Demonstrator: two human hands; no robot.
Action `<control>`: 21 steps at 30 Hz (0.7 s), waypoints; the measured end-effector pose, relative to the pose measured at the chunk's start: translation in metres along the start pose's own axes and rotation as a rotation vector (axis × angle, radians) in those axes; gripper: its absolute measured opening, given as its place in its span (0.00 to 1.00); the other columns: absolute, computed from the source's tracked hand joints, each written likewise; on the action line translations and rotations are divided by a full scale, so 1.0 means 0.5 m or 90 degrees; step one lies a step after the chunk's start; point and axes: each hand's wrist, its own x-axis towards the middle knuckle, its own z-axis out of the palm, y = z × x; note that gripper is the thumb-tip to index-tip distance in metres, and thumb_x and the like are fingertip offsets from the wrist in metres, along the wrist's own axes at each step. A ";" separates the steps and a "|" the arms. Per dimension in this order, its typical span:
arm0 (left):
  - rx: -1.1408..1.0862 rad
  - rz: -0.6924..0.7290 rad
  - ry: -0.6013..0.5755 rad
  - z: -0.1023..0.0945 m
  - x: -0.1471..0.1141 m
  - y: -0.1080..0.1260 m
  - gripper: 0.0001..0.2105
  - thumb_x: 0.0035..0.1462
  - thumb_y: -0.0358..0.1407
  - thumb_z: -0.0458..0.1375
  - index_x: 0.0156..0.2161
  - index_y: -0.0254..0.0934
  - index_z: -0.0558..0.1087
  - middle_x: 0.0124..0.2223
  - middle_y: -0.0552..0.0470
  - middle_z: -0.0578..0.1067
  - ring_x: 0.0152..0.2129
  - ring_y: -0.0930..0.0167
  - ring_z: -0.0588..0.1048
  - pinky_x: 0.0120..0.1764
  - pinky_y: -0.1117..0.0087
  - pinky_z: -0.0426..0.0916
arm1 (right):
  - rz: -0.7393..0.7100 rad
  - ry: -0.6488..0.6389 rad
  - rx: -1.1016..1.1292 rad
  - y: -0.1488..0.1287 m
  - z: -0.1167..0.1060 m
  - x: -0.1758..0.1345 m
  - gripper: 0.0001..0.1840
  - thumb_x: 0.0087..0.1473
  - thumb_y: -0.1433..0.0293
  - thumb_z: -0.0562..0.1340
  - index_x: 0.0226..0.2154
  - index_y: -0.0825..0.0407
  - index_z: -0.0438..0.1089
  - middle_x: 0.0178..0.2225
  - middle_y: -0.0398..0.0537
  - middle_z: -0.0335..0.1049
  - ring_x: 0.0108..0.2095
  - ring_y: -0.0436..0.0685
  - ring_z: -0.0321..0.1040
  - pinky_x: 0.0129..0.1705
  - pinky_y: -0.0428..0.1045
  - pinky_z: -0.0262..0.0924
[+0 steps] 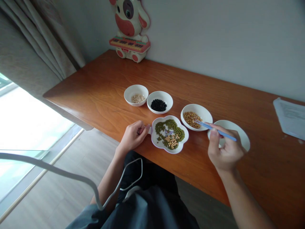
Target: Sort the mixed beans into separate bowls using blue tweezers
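My left hand point(133, 135) is closed on the short handle of a white flower-shaped dish point(154, 141) with a pale purple rim. In the dish lie green mung beans point(178, 130) and a patch of yellow soybeans point(172, 141); a printed figure shows between them. Pinched in my right hand point(226, 149) are blue tweezers point(215, 128), their tips inside a white bowl point(202, 109) of yellow beans point(189, 118). Whether the tips hold a bean is too small to tell. Partly behind my right hand is another white bowl point(245, 136), its visible inside bare.
Farther left on the wooden table point(100, 95) stand a white bowl point(130, 92) of pale flat seeds and a white bowl point(168, 98) of black beans. A cow-shaped toy keyboard point(130, 44) leans at the wall. A clear plastic item point(290, 117) lies right. A white cable point(78, 176) crosses my left forearm.
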 end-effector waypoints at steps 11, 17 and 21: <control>-0.002 0.003 0.000 -0.001 0.000 0.002 0.21 0.69 0.40 0.56 0.26 0.40 0.52 0.23 0.60 0.57 0.21 0.75 0.57 0.28 0.71 0.56 | -0.100 -0.201 0.185 -0.019 -0.002 0.006 0.20 0.56 0.79 0.66 0.50 0.46 0.75 0.39 0.45 0.83 0.34 0.56 0.75 0.40 0.53 0.70; -0.005 0.006 -0.002 0.000 0.002 0.000 0.21 0.69 0.40 0.55 0.26 0.40 0.52 0.24 0.61 0.57 0.21 0.75 0.57 0.28 0.71 0.55 | -0.089 -0.239 0.192 -0.022 0.012 -0.005 0.18 0.57 0.79 0.66 0.49 0.48 0.75 0.40 0.45 0.82 0.35 0.55 0.75 0.42 0.53 0.69; -0.007 0.008 0.000 0.000 0.002 0.001 0.21 0.69 0.40 0.55 0.26 0.40 0.52 0.24 0.61 0.56 0.21 0.76 0.57 0.28 0.71 0.55 | -0.087 -0.247 0.190 -0.022 0.015 -0.009 0.19 0.57 0.79 0.66 0.49 0.48 0.75 0.40 0.45 0.82 0.35 0.55 0.75 0.41 0.53 0.68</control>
